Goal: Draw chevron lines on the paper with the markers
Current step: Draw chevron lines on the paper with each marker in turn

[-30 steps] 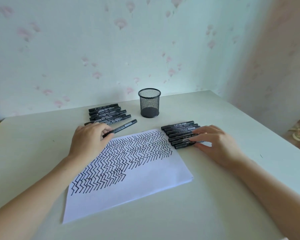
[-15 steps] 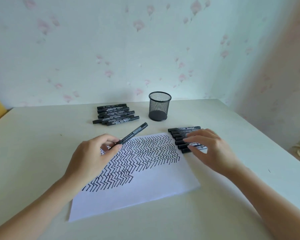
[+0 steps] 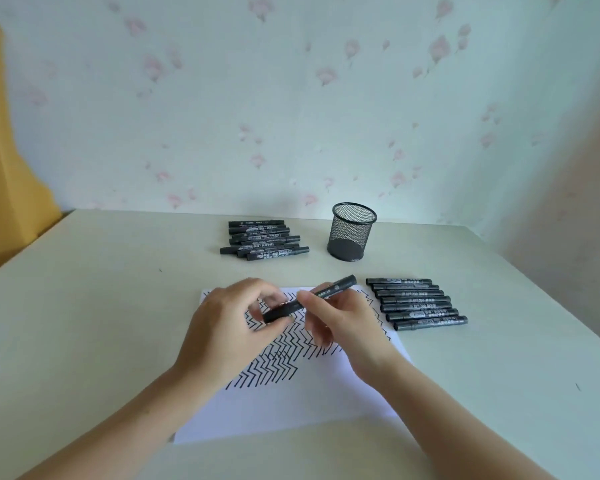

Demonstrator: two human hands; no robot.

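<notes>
Two hands are meeting over the paper (image 3: 291, 407), both holding one black marker (image 3: 309, 299) that is slanting up to the right above the drawn chevrons. The left hand (image 3: 229, 327) is pinching the marker's lower left end between thumb and curled fingers; the right hand (image 3: 340, 320) is closing its fingertips around the middle of the barrel. Both grips are pressed tight on the marker, with no spare spread showing. It looks like a cap is being pulled off or pushed on (which of the two cannot be told from this view).

Risks from here, as a judgement: if the cap is coming off, a sudden release could be jerking the bare tip down onto the finished zigzag rows right below, leaving a stray stroke. Neither hand is pinning the sheet — so a bump could be sliding it across the desk (image 3: 101, 306) and skewing the next row. An elbow swing could also be scattering the neat row of markers (image 3: 418, 303) just right of the paper.

Farther back, a second pile of markers (image 3: 264, 240) is lying beside a black mesh pen cup (image 3: 352, 233) — both well apart from the hands. The lower part of the paper is not yet drawn on.
</notes>
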